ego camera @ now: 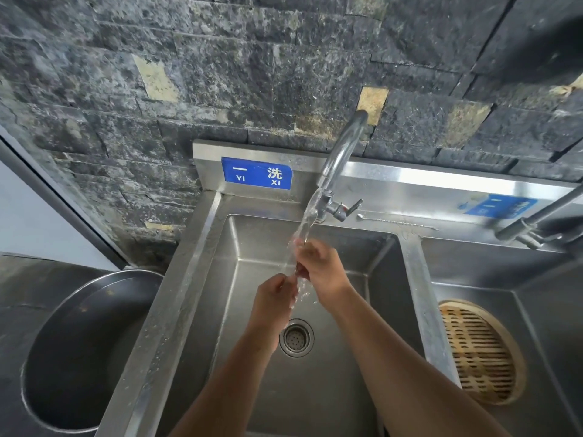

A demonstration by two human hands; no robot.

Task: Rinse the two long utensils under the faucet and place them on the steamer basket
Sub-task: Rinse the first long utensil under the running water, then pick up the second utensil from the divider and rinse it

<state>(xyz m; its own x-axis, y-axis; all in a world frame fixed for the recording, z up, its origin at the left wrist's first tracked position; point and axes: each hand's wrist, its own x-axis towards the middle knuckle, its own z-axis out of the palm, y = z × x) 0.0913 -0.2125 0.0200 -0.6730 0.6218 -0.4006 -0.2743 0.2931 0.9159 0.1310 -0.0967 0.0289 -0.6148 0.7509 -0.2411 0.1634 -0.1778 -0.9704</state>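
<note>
Under the faucet (339,159), over the middle of the left sink (239,310), both hands meet in the running water (304,228). The left hand (277,298) sits lower and nearer, its grip curled narrow around something thin; the right hand (320,266) is just above and beyond it, fingers folded around the same spot. What they hold is nearly hidden: only a thin, pale sliver shows between the hands where the stream breaks over them, so the utensils (296,272) can hardly be made out, and I cannot tell whether one or both are there, or what they are made of.

Wet, thin and smooth things slip, I judge; if either grip loosens while rubbing, a piece could drop into the basin and slide toward the drain (296,337) directly below. The stream splashes off the knuckles, and a tilt of the hands could throw water over the rim.

Off to the right, the steamer basket (479,351) lies in the second basin, well apart from the hands, beyond the steel divider (422,310). Carrying dripping utensils across that ridge invites a knock or a drop, and the slatted floor of the basket could let a narrow end poke through if they are laid along the gaps.
</note>
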